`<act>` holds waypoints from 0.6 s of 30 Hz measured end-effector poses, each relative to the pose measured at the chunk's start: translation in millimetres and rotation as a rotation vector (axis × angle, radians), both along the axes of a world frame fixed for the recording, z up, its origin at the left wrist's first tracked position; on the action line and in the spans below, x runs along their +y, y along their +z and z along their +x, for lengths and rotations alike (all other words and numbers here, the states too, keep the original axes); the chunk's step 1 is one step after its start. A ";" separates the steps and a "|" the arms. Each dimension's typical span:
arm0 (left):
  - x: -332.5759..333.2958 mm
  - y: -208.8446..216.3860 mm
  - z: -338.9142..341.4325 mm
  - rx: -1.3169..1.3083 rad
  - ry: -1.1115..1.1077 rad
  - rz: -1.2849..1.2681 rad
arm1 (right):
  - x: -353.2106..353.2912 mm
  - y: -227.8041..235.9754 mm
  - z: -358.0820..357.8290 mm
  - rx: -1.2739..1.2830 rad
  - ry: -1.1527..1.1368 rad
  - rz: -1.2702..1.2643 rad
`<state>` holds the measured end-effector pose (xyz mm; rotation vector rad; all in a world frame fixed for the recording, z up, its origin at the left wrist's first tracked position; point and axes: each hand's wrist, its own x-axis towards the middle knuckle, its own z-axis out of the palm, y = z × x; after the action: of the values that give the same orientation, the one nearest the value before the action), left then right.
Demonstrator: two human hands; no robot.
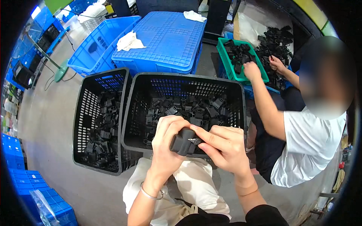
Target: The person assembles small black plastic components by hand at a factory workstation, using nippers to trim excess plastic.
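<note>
My left hand (168,145) is closed round a black moulded plastic part (181,142) with a rounded end, held up over the near rim of a black crate. Close against its right side, my right hand (226,148) pinches a small dark piece (195,141) with a bright, jagged-looking edge; its kind is too small to make out. The right fingertips meet the plastic part. Beneath both hands, the black perforated crate (127,116) holds many loose black plastic parts (196,111). My palms hide some of what I grip.
On the left stands a second black crate (77,139) of similar parts. Beyond are an open blue bin (85,56) and a lidded blue box (162,41) with white cloths. At right, a seated person (309,143) handles black pieces by a green tray (222,56).
</note>
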<state>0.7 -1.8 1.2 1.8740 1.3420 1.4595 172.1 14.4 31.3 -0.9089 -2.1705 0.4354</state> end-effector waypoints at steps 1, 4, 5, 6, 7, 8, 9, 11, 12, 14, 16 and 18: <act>0.4 -0.6 -1.0 0.002 -0.002 0.001 | -0.1 -0.4 -0.7 0.011 0.002 0.010; 2.2 0.3 -4.0 0.044 -0.009 0.071 | -5.0 -1.8 -5.5 0.077 -0.017 -0.001; 2.9 1.6 -5.1 0.062 0.002 0.097 | -5.1 -3.1 -7.8 0.081 -0.017 0.001; 4.8 1.0 -4.0 0.074 0.008 0.123 | -4.8 -5.7 -8.7 0.094 -0.055 0.022; 7.8 -0.1 -2.6 0.072 0.003 0.123 | -4.4 -7.7 -10.0 0.107 -0.091 0.044; 11.8 -1.6 -1.2 0.071 0.024 0.143 | -3.4 -8.5 -12.0 0.128 -0.116 0.041; 15.0 -3.1 -0.3 0.071 0.045 0.162 | 0.3 -15.2 -14.2 0.126 -0.118 0.042; 13.1 1.6 2.2 0.070 0.056 0.148 | 13.6 -27.6 -15.6 0.314 -0.318 0.143; 4.4 3.8 1.9 0.130 -0.030 0.204 | 28.4 -25.5 -9.6 0.352 -0.460 -0.056; -1.7 2.5 9.3 0.117 -0.108 0.234 | 51.0 -25.2 17.0 0.381 -0.565 -0.317; 0.5 1.5 4.7 0.106 -0.039 0.154 | 40.1 -26.9 12.9 0.435 -0.296 -0.456; 4.5 -2.1 3.6 0.101 0.041 0.063 | 22.6 -25.2 5.3 0.462 -0.093 -0.443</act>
<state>4.3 2.7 -0.9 1.9951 1.4033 1.4607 177.5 36.9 6.0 -1.0171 -1.6292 0.9994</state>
